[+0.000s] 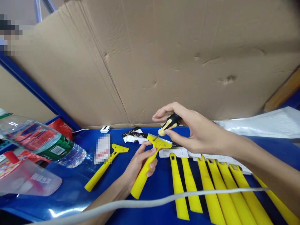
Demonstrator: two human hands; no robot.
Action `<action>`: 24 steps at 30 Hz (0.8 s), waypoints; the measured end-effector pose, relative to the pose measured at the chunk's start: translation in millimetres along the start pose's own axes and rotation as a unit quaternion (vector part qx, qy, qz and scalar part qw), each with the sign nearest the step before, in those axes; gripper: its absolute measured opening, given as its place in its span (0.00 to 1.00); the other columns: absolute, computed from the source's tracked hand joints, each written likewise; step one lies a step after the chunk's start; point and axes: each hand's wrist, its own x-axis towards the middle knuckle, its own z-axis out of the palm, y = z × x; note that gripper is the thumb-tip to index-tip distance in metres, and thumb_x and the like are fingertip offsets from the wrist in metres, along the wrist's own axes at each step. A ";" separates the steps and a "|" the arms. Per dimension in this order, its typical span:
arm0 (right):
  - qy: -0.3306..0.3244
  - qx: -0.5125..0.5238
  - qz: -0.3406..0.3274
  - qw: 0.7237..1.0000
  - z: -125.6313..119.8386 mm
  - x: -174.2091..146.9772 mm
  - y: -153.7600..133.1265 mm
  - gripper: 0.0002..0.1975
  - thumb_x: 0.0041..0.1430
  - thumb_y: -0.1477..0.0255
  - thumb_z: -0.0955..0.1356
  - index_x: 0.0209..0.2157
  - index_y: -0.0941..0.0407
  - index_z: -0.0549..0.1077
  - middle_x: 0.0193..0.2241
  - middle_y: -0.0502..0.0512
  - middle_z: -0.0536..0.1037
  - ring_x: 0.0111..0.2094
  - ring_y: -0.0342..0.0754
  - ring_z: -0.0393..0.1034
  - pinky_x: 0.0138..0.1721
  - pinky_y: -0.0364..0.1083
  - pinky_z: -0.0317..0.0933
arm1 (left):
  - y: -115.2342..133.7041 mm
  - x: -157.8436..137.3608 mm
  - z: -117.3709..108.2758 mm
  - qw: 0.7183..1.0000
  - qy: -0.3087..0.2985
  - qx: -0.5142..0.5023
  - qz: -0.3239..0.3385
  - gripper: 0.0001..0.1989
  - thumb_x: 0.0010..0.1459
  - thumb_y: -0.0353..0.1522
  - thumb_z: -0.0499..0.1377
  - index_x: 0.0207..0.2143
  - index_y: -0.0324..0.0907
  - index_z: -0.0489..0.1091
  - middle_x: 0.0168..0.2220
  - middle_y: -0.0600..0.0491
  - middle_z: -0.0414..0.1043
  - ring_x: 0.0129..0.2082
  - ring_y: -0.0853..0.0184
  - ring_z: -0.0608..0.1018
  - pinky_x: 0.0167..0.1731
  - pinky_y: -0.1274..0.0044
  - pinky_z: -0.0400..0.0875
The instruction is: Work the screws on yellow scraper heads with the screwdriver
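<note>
My left hand (137, 164) is wrapped around the handle of a yellow scraper (142, 185), its wide head tilted up and away. Above that head, my right hand (195, 129) holds a small screwdriver (170, 123) with a black and cream handle. The screwdriver's shaft slants down to a screw hole at the left side of the scraper head; whether the tip is seated in a screw is too small to tell. Another yellow scraper, a bare frame (99, 173), lies on the blue table to the left of my left hand.
Several yellow scrapers (179, 187) lie in a row at the right. Black-and-white printed cards (134, 136) and a small white object (105, 128) lie behind. A water bottle (58, 147) and plastic cup (44, 179) are at left. A pale cable (140, 203) crosses in front; cardboard (164, 62) walls the back.
</note>
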 end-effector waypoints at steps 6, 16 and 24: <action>0.018 -0.028 -0.001 0.999 1.1 0.6 3.7 0.11 0.69 0.65 0.72 0.49 0.52 0.72 0.45 0.56 0.83 0.42 0.52 0.80 0.45 0.51 0.72 | 3.0 -2.8 2.7 1.000 -0.008 0.000 -0.001 0.24 0.57 0.34 0.73 0.45 0.48 0.60 0.37 0.58 0.72 0.16 0.79 0.67 0.10 0.87 0.58; 0.002 -0.008 0.005 1.000 0.8 1.0 1.9 0.15 0.67 0.65 0.73 0.52 0.52 0.70 0.48 0.57 0.83 0.46 0.52 0.80 0.46 0.51 0.71 | 0.0 -0.1 -0.8 1.000 -0.010 0.011 0.003 0.25 0.57 0.34 0.73 0.45 0.49 0.59 0.40 0.55 0.75 0.16 0.79 0.67 0.09 0.86 0.57; 0.007 -0.003 0.001 1.000 0.9 0.3 5.4 0.16 0.68 0.65 0.73 0.54 0.52 0.69 0.48 0.56 0.82 0.45 0.52 0.80 0.46 0.52 0.72 | 3.4 -3.2 3.3 1.000 -0.014 0.004 0.001 0.24 0.58 0.34 0.73 0.45 0.48 0.59 0.41 0.56 0.74 0.16 0.80 0.67 0.10 0.87 0.58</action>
